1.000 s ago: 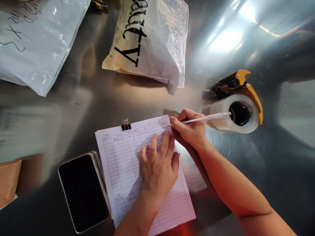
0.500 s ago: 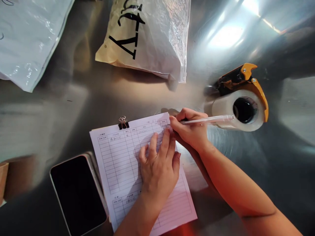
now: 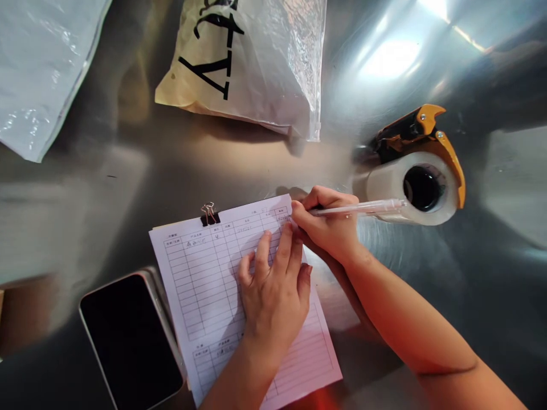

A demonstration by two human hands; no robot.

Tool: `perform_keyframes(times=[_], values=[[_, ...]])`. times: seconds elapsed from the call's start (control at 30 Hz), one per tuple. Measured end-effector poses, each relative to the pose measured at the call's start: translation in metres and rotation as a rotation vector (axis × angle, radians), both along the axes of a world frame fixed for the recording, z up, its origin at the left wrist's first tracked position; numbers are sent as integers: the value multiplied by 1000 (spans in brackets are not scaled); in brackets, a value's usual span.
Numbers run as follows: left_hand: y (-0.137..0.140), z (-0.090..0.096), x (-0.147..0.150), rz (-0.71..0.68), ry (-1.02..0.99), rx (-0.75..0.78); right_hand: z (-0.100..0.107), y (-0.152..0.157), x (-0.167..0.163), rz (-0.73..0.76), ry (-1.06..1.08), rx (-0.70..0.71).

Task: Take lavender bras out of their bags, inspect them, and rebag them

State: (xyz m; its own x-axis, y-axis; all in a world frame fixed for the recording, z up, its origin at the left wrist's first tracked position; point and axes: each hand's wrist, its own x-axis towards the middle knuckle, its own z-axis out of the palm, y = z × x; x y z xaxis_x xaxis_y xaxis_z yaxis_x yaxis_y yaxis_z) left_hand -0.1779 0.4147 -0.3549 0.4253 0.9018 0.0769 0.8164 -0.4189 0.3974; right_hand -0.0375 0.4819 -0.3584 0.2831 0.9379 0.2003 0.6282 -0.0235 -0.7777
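Printed form sheets (image 3: pixel 200 302) lie in a stack on the metal table, ruled into rows with some handwriting near the top. A black binder clip (image 3: pixel 210 218) grips their upper edge. My left hand (image 3: pixel 276 290) rests flat on the top sheet with its fingers spread. At the sheet's upper right corner, my right hand (image 3: pixel 329 222) is closed around a clear pen (image 3: pixel 363 207). The pen's tip is hidden behind my fingers, close to the last column of the form.
A dark-screened phone (image 3: pixel 132 341) lies left of the sheets. Beyond them are a lettered plastic bag (image 3: pixel 252 68) and another white bag (image 3: pixel 43 68). An orange-and-black tape dispenser (image 3: pixel 450 165) with a wide clear tape roll (image 3: pixel 388 185) stands to the right. Brown cardboard (image 3: pixel 25 313) sits at far left.
The view has shifted slightly, so the bags, phone and sheets appear a little further left. Both hands keep nearly the same places on the form, the pen still in my right hand.
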Motion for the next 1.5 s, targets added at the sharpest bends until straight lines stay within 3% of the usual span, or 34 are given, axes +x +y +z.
perform_keyframes(times=[1.5], values=[[2, 1, 0, 7, -19, -32, -1, 0, 0, -80, 25, -52]])
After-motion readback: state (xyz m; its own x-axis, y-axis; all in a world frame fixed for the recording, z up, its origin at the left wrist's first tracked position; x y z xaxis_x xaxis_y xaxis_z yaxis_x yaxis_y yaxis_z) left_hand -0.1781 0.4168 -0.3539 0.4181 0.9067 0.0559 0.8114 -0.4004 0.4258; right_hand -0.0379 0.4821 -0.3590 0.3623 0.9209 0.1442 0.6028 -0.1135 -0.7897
